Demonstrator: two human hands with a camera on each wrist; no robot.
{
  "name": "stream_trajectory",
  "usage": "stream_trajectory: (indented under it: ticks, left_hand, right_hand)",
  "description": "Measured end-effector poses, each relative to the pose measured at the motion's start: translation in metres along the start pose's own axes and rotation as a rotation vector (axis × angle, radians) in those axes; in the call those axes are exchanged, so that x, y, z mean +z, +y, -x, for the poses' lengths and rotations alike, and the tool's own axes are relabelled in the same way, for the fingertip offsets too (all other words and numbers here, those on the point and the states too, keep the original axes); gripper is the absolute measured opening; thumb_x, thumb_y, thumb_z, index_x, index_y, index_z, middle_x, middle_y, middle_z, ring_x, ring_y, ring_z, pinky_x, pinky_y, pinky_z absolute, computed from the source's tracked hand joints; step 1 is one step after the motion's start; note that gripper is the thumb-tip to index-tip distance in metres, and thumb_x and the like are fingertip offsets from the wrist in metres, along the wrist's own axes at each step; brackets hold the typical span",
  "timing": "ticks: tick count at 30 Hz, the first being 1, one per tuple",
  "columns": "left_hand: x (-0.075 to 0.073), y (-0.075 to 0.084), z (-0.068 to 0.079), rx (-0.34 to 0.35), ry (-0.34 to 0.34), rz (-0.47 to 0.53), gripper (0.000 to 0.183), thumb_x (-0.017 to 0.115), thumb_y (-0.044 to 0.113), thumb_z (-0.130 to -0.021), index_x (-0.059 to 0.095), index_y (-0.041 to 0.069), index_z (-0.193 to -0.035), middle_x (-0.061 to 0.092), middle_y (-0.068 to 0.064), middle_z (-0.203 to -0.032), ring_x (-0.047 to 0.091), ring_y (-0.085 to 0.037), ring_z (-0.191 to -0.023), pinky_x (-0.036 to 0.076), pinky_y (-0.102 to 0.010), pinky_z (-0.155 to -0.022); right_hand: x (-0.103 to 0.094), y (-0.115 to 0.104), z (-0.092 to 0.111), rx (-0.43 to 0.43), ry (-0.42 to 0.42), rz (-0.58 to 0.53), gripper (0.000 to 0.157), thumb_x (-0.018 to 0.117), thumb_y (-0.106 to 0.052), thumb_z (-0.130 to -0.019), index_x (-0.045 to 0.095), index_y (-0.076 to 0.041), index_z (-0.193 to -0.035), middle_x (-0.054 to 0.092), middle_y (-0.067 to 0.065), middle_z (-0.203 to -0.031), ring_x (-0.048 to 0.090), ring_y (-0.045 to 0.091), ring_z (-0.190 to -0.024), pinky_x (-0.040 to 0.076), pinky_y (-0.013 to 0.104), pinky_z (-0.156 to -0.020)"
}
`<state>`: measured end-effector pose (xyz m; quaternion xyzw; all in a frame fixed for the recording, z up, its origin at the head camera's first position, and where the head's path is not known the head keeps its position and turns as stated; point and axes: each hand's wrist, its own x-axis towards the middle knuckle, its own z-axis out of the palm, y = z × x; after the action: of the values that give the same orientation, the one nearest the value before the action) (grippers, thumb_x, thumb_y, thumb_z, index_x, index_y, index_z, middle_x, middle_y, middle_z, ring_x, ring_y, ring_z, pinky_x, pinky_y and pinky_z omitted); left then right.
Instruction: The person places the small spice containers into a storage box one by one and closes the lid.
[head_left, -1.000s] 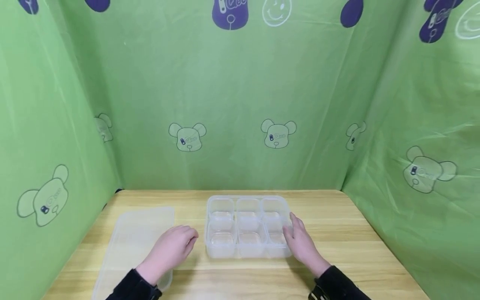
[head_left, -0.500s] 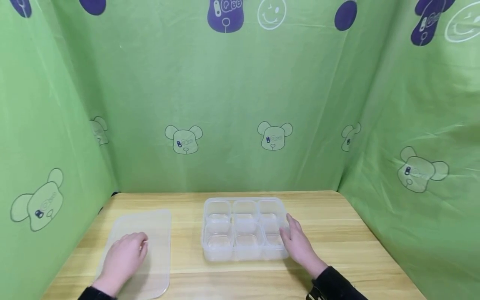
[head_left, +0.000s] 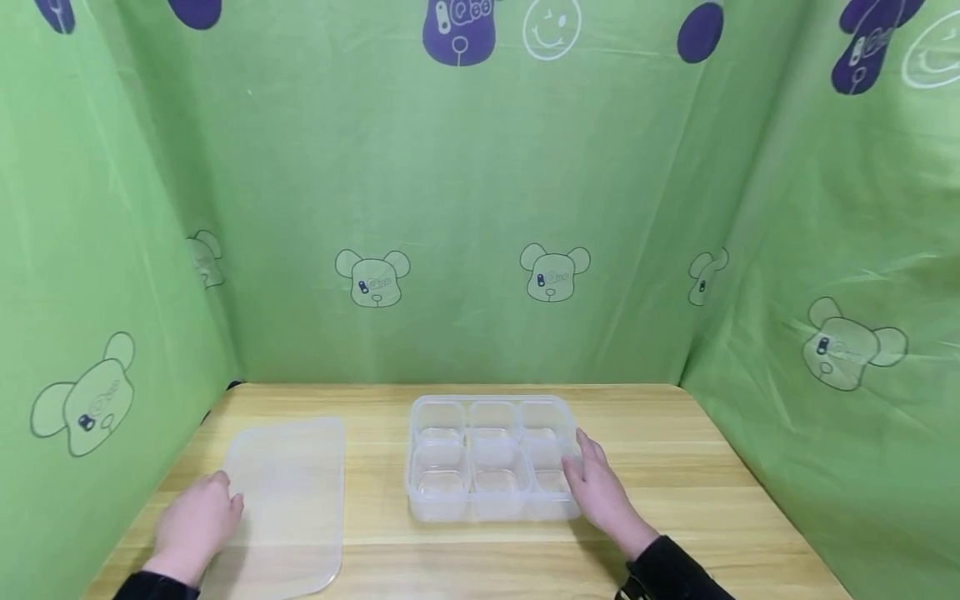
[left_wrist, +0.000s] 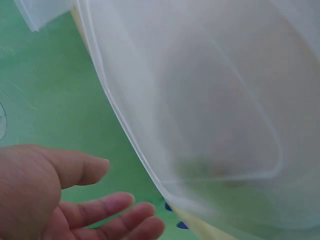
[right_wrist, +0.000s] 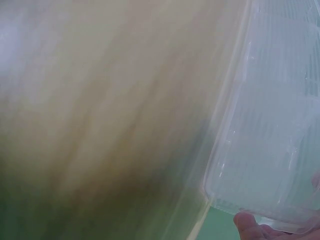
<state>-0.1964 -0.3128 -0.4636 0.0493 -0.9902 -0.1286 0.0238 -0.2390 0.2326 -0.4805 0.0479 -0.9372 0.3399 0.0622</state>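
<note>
A clear plastic box (head_left: 495,504) holding several small open compartments stands at the middle of the table; its side shows in the right wrist view (right_wrist: 270,110). My right hand (head_left: 603,492) rests against the box's right side, its fingers fairly straight along the wall and the thumb near the rim. Flat on the table to the left lies a translucent lid (head_left: 292,500). Beside the lid's left edge is my left hand (head_left: 197,518). In the left wrist view the thumb and fingers are spread, with a gap between them and the lid (left_wrist: 200,100), and hold nothing.
The wooden tabletop (head_left: 705,492) carries the box and the lid, with bare wood between them. Green cloth with printed bear heads (head_left: 465,333) walls in the back and both sides.
My left hand has moved left, from beside the box across the lid to the lid's left edge. My right hand stays at the box. The lid and box have not moved.
</note>
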Motion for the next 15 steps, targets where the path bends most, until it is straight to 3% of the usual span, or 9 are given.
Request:
stream_trajectory:
  ticks: [3,6,10,15]
  left_hand:
    - [0.001,-0.007,-0.002,-0.078,-0.094,-0.002,0.055,0.059,0.021,-0.096,0.045,-0.024,-0.123,0.055,-0.043,-0.11,0.06,-0.055,-0.095,0.053,-0.061,-0.074]
    - [0.002,-0.012,-0.001,-0.124,-0.15,0.015,0.054,0.059,0.022,-0.097,0.045,-0.025,-0.12,0.056,-0.04,-0.104,0.061,-0.047,-0.086,0.053,-0.058,-0.07]
    - [0.003,-0.015,0.0,-0.148,-0.171,0.039,0.045,0.058,0.018,-0.096,0.049,-0.024,-0.112,0.058,-0.031,-0.093,0.059,-0.034,-0.077,0.054,-0.054,-0.069]
    - [0.004,-0.013,0.001,-0.183,-0.192,0.033,0.031,0.053,0.006,-0.095,0.051,-0.023,-0.105,0.057,-0.027,-0.086,0.058,-0.032,-0.074,0.054,-0.05,-0.069]
  right_hand:
    - [0.0,0.0,0.0,-0.004,0.001,-0.004,0.063,0.044,-0.021,-0.108,0.015,0.01,-0.154,0.022,0.035,-0.155,0.032,0.052,-0.139,0.025,0.061,-0.114]
    - [0.0,0.0,0.0,-0.008,0.003,-0.005,0.063,0.044,-0.021,-0.108,0.015,0.009,-0.154,0.022,0.035,-0.155,0.033,0.052,-0.138,0.026,0.061,-0.114]
    - [0.0,-0.001,0.0,-0.012,0.005,-0.002,0.063,0.044,-0.022,-0.108,0.015,0.009,-0.154,0.022,0.035,-0.155,0.034,0.052,-0.137,0.027,0.062,-0.113]
    - [-0.001,-0.002,0.001,-0.007,0.009,-0.001,0.063,0.044,-0.023,-0.108,0.016,0.009,-0.154,0.023,0.034,-0.155,0.035,0.052,-0.137,0.027,0.062,-0.113]
